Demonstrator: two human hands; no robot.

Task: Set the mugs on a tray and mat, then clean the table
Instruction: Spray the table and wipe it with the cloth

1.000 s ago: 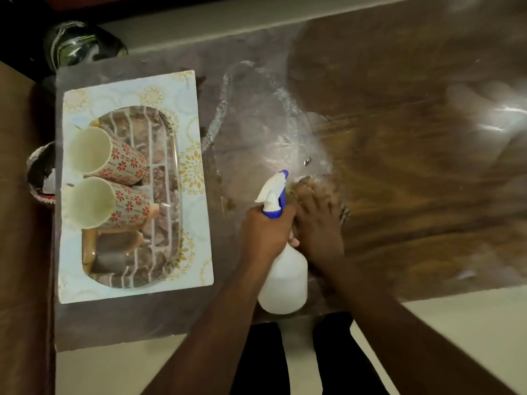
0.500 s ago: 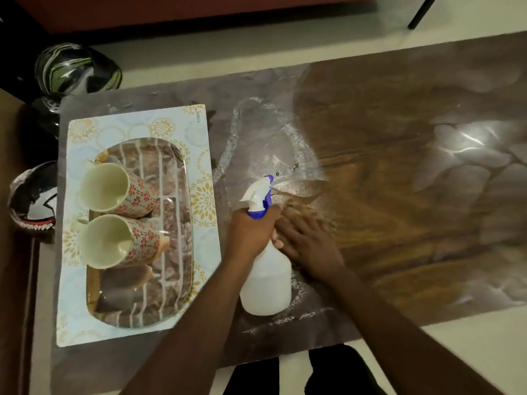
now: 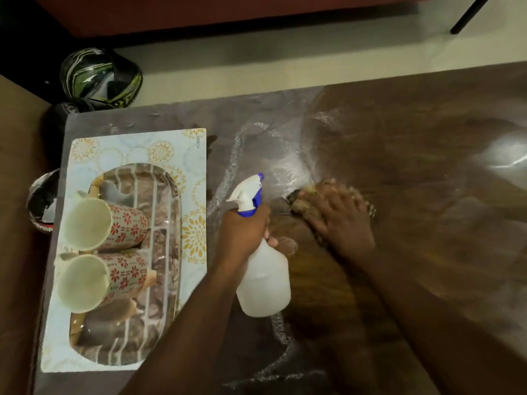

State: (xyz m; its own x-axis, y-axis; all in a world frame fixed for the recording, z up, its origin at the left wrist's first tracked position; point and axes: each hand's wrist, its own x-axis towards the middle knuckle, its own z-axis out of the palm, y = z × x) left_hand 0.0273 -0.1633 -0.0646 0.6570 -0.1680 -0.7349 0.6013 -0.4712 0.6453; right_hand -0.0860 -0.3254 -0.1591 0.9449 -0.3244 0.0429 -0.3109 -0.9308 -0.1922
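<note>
With both mugs [image 3: 102, 252] stood on tray [image 3: 159, 195] and mat [image 3: 128, 149] left of spray bottle [image 3: 262, 277]: wiping step judged in hand. Left hand [image 3: 242, 232] gripped bottle; right hand [image 3: 339, 220] pressed cloth [image 3: 302, 198], fingers spread, right of bottle. Next: wiping remaining wet table [image 3: 427, 138].

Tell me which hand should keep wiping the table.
Right. The right hand already presses the cloth flat on the wet table; the left hand is busy gripping the spray bottle.
</note>
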